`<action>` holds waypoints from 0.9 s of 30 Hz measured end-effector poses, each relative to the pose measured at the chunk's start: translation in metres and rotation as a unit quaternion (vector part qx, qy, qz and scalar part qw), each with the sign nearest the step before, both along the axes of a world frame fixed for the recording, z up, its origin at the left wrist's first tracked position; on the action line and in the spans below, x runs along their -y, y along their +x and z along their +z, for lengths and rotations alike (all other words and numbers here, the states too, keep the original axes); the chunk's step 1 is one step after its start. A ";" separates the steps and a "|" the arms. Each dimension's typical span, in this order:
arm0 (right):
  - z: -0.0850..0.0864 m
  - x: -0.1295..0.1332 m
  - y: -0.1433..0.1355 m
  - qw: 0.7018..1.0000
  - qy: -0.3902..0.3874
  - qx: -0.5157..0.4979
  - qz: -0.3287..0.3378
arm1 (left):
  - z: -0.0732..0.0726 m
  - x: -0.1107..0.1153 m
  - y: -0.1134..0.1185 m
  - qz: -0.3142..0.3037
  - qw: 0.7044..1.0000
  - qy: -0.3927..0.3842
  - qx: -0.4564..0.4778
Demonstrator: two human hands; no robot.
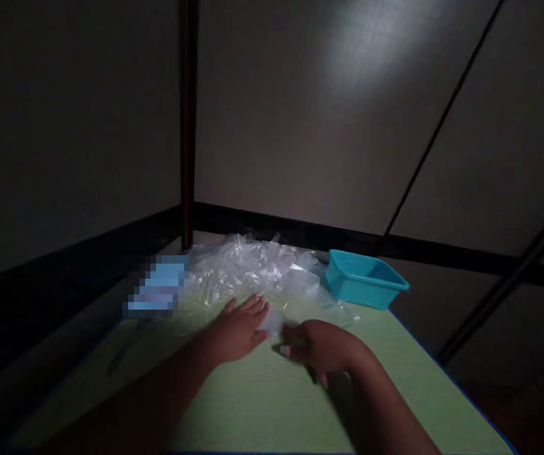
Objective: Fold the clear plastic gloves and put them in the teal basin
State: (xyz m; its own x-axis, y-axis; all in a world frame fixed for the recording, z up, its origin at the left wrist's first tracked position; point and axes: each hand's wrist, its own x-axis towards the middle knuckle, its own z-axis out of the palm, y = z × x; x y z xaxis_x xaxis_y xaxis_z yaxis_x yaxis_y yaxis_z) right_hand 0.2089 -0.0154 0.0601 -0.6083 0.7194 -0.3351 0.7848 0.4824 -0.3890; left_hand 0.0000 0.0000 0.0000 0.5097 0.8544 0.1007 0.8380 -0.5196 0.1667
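My left hand (241, 328) lies flat, fingers stretched forward, at the front edge of a heap of crinkled clear plastic bags (247, 268). Beside its thumb and fingertips is a small whitish, see-through piece (274, 321) on the green tabletop. From the right, my right hand (326, 346) reaches in with its fingers curled and closed, their tips at the right edge of that piece. Shadow and slight blur hide what is between those fingers.
A turquoise plastic basket (366, 294) stands at the table's back right. To the left, a light blue item (158, 284) is pixelated. The green table (262, 404) has a blue edge and meets dark-trimmed walls behind.
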 end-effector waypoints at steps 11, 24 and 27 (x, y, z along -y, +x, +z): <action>-0.006 -0.002 -0.013 0.970 0.199 -0.139 0.009 | 0.002 0.002 -0.001 -0.004 1.000 -0.015 0.014; -0.011 0.001 -0.006 0.995 0.062 0.059 0.057 | 0.003 0.000 -0.002 0.004 1.000 -0.028 -0.002; -0.011 0.001 -0.006 0.995 0.058 0.060 0.060 | 0.003 0.000 -0.002 -0.003 1.000 -0.009 0.007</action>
State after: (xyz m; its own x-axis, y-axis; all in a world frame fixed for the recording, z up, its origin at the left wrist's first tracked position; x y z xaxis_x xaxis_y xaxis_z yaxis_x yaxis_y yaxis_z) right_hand 0.2030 -0.0166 0.0495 -0.6522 0.6826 -0.3296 0.7568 0.6107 -0.2328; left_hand -0.0022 0.0000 0.0035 0.5129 0.8535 0.0919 0.8330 -0.5207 0.1870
